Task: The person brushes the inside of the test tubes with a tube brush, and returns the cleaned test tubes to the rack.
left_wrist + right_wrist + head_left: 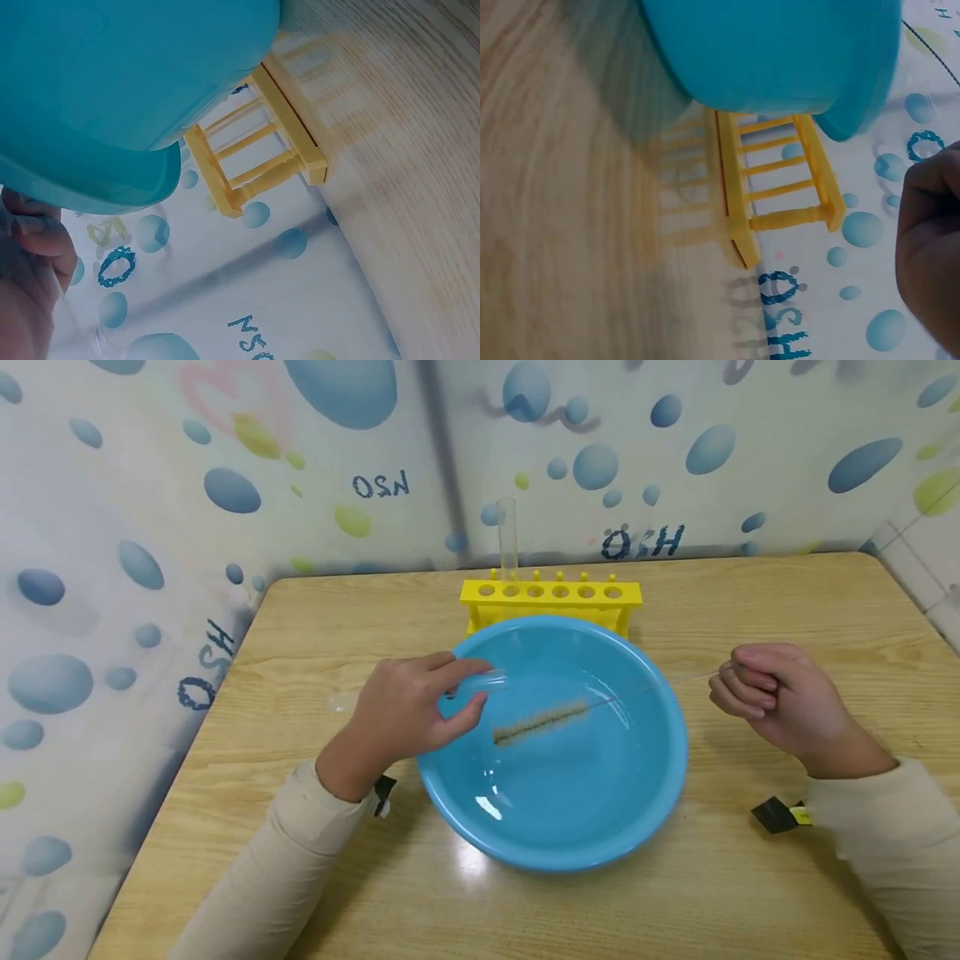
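Observation:
Over the left rim of the blue basin (555,810), my left hand (408,706) holds a clear glass test tube (487,682) between thumb and fingers. The tube lies nearly level, one end over the basin, the other out to the left of the hand. To the right of the basin, my right hand (780,706) grips the thin wire handle of a test tube brush (540,724). Its tan bristles hang above the water in the basin, apart from the tube. In the left wrist view part of the left hand (37,262) shows beside the basin's rim.
Behind the basin stands a yellow test tube rack (551,591) with one upright test tube (507,539) in it. The wooden table (300,635) meets a wall (300,518) printed with coloured drops at its back and left.

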